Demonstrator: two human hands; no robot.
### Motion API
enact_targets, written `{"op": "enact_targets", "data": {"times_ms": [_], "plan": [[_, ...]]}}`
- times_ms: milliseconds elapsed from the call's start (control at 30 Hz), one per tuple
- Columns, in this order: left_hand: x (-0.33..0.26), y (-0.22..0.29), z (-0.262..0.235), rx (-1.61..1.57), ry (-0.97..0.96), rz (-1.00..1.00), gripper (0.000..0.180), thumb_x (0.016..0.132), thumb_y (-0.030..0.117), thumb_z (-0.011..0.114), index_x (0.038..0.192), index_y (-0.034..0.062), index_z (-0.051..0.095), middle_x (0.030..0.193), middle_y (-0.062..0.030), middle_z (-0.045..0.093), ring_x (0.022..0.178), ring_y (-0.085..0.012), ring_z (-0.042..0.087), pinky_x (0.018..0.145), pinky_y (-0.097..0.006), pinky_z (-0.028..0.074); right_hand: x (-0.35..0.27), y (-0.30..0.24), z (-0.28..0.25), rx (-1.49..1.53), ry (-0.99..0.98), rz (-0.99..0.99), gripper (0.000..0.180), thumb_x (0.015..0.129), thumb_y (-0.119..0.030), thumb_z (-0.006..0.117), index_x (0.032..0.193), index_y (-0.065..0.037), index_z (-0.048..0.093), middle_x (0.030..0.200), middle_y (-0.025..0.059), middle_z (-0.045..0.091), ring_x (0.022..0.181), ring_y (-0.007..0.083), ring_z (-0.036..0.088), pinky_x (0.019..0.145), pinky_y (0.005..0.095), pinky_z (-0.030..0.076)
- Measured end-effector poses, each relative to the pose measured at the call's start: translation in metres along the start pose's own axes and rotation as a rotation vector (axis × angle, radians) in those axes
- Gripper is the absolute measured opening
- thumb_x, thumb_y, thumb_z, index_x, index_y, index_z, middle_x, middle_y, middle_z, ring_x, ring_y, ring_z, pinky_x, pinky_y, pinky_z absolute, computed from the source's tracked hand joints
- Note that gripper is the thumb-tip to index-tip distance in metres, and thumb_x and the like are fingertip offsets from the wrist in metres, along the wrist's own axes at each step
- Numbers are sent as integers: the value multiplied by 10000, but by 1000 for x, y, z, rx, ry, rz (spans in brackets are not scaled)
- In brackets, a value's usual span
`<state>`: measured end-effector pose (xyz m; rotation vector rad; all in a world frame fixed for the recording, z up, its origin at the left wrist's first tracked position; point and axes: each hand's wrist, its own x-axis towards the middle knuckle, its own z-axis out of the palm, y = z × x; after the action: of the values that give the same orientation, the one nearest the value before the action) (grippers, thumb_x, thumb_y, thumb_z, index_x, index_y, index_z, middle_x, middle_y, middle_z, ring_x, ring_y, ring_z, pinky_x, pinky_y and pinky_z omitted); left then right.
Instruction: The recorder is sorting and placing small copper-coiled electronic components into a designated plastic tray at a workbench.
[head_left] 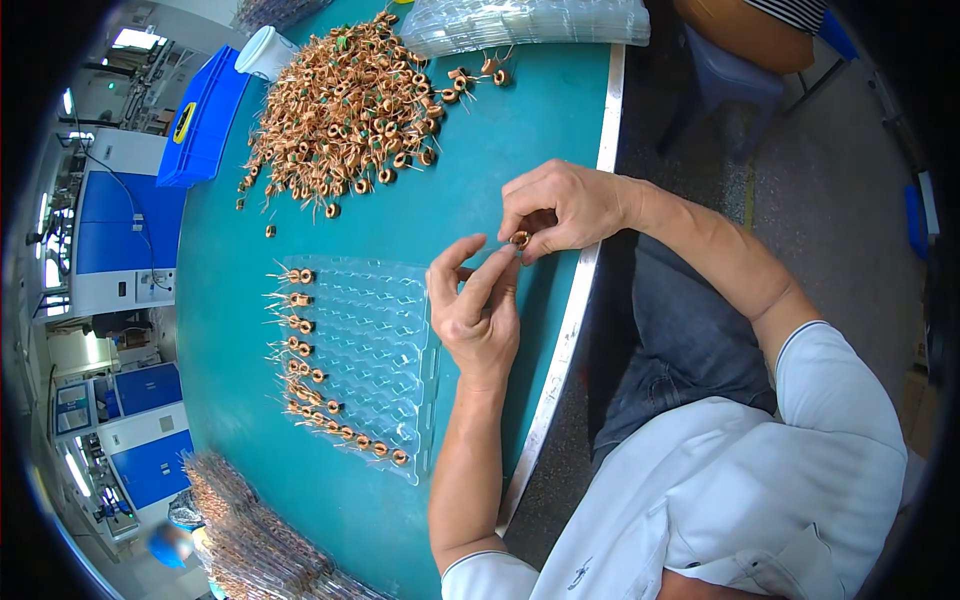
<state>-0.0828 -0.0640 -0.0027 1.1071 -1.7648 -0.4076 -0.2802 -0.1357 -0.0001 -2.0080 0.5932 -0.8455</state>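
Above the tray (400, 300), the coil (520, 239) sits pinched in the right hand (565, 205).

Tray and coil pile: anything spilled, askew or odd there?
A few copper coils lie loose on the green table, strayed from the pile. The clear tray sits slightly skewed; only its left and lower pockets hold coils.

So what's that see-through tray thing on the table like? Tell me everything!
The clear plastic tray lies flat on the teal table, just left of the person's left hand. It is moulded into rows of small pockets. Little copper wire coils fill pockets along its left and lower edges; the rest are empty. No hand touches it.
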Motion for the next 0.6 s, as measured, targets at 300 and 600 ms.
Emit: {"op": "enact_targets", "data": {"times_ms": [300, 600], "plan": [[-4, -2, -4, -275, 7, -385, 55, 888, 43, 709, 920, 2, 729, 801, -3, 584, 688, -66, 500, 579, -222, 388, 3, -6, 2, -49, -51, -52, 249, 714, -71, 831, 872, -12, 647, 784, 56, 612, 681, 157, 599, 611, 293, 495], [0, 1, -3, -612, 125, -624, 269, 899, 91, 712, 1143, -4, 651, 956, -47, 656, 827, -108, 600, 700, -238, 483, -4, -10, 12, -135, 384, -47, 289, 738, -10, 821, 960, -1, 636, 847, 71, 611, 733, 136, 635, 632, 258, 533]]}}
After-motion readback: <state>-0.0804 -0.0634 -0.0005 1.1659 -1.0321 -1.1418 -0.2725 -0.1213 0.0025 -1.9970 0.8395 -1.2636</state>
